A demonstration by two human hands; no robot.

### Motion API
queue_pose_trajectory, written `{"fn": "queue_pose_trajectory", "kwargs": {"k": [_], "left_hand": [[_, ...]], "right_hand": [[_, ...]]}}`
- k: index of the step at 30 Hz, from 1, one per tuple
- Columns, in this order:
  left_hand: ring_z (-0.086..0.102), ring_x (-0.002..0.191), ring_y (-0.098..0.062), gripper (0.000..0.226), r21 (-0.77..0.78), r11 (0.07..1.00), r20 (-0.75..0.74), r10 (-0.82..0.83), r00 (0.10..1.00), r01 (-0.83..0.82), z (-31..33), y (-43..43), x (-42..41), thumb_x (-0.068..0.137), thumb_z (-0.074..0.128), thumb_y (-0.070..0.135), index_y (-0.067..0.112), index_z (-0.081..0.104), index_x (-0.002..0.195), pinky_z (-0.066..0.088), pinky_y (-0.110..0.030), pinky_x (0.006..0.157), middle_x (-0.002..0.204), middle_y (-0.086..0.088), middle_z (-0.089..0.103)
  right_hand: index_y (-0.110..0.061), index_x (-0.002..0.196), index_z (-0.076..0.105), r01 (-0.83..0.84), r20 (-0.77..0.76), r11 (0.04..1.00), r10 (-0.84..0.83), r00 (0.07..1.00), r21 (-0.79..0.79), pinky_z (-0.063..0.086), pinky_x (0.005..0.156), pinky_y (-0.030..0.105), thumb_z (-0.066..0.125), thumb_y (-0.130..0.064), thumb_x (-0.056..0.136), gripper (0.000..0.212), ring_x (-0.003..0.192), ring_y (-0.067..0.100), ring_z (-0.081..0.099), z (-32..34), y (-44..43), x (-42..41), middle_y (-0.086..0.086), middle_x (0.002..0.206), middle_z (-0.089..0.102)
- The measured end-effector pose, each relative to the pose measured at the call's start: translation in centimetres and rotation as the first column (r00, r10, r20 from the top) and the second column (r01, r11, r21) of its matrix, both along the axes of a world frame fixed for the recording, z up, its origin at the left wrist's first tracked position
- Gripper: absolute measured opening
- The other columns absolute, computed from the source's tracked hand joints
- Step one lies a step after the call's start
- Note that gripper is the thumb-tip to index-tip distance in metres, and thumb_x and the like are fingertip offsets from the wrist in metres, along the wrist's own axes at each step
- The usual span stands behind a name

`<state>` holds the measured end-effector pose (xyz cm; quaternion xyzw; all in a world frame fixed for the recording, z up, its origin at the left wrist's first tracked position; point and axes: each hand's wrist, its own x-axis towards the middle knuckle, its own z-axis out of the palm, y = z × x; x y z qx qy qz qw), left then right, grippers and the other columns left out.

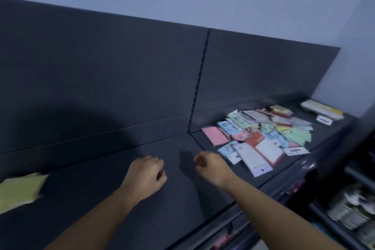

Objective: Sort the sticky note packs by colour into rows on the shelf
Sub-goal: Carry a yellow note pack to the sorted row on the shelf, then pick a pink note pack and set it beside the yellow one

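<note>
A dark shelf (113, 168) runs across the view. On its right part lies a loose heap of sticky note packs (263, 128) in pink, blue, green, yellow, red and white. A pink pack (215, 135) lies at the heap's left edge. A yellow-green pack (19, 191) lies alone at the far left, blurred. My left hand (145, 174) hovers over the bare middle of the shelf with fingers curled and nothing in it. My right hand (212, 166) is beside it, just left of the heap, also curled in with nothing visible inside.
A dark back panel (101, 77) rises behind the shelf, with a slotted upright (199, 79) splitting it. A long white and yellow box (322, 108) sits at the far right end. Lower shelves with goods (353, 209) show at bottom right.
</note>
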<state>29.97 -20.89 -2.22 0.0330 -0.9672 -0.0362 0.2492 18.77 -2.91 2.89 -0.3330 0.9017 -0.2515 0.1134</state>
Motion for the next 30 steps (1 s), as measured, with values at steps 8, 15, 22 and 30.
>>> {"fn": "queue_pose_trajectory", "kwargs": {"k": [8, 15, 22, 30], "left_hand": [[0.033, 0.039, -0.016, 0.032, 0.029, 0.995, -0.023, -0.097, 0.995, 0.098, 2.3, 14.8, -15.7, 0.055, 0.064, 0.018, 0.021, 0.034, 0.044, 0.029, -0.021, 0.05, 0.042, 0.008, 0.032], [0.051, 0.057, -0.02, 0.014, 0.022, 0.999, 0.077, 0.037, 0.996, -0.039, 2.7, 18.0, -22.6, 0.072, 0.057, 0.018, 0.013, 0.056, 0.059, 0.034, -0.027, 0.056, 0.063, -0.002, 0.059], [0.052, 0.073, -0.012, 0.017, 0.023, 0.993, 0.182, 0.11, 0.977, -0.116, 3.2, 16.4, -26.2, 0.08, 0.054, 0.034, 0.022, 0.055, 0.068, 0.036, -0.028, 0.069, 0.078, 0.006, 0.06], [0.058, 0.093, -0.02, 0.033, 0.082, 0.967, 0.252, 0.212, 0.944, -0.24, 2.7, 10.4, -28.5, 0.081, 0.043, 0.044, 0.017, 0.061, 0.088, 0.037, -0.03, 0.079, 0.097, 0.001, 0.061]], "right_hand": [[-0.011, 0.101, 0.062, 0.276, -0.033, 0.96, -0.275, 0.961, 0.038, 0.042, 0.073, 0.027, 0.054, -0.01, 0.085, 0.017, 0.087, 0.016, 0.056, 1.0, 22.2, -10.5, 0.003, 0.097, 0.062], [-0.018, 0.086, 0.056, 0.372, 0.009, 0.928, -0.372, 0.928, -0.012, 0.041, 0.073, 0.022, 0.055, -0.007, 0.082, 0.012, 0.087, 0.014, 0.055, 0.0, 30.0, -15.7, -0.001, 0.089, 0.059], [-0.011, 0.105, 0.063, 0.353, 0.076, 0.934, -0.35, 0.934, -0.044, 0.039, 0.074, 0.018, 0.055, -0.008, 0.085, 0.021, 0.09, 0.011, 0.053, -1.5, 26.7, -19.9, -0.003, 0.096, 0.058], [-0.012, 0.099, 0.064, 0.267, 0.046, 0.963, -0.265, 0.963, -0.031, 0.04, 0.071, 0.021, 0.052, -0.004, 0.086, 0.02, 0.086, 0.014, 0.054, -0.9, 18.2, -25.5, 0.002, 0.098, 0.062]]}}
